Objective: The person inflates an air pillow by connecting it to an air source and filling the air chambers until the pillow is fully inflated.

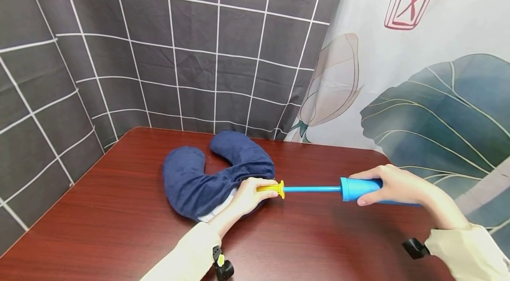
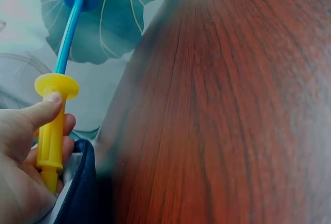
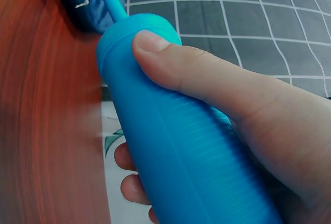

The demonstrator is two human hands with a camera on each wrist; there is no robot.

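Observation:
A blue hand pump with a yellow end piece lies level above the table, its thin blue rod drawn out. My left hand grips the yellow piece beside the opening of a navy U-shaped neck pillow. Around the blue barrel curl the thumb and fingers of my right hand. In the left wrist view, the narrow yellow tip points down by the pillow's edge; my palm and the fabric partly hide where it ends. White lining shows at the pillow's opening.
The neck pillow rests on a dark red wooden table. Behind the table hangs a dark grey curtain with white grid lines. To its right is a pale curtain with a printed leaf and flower, close behind the right hand.

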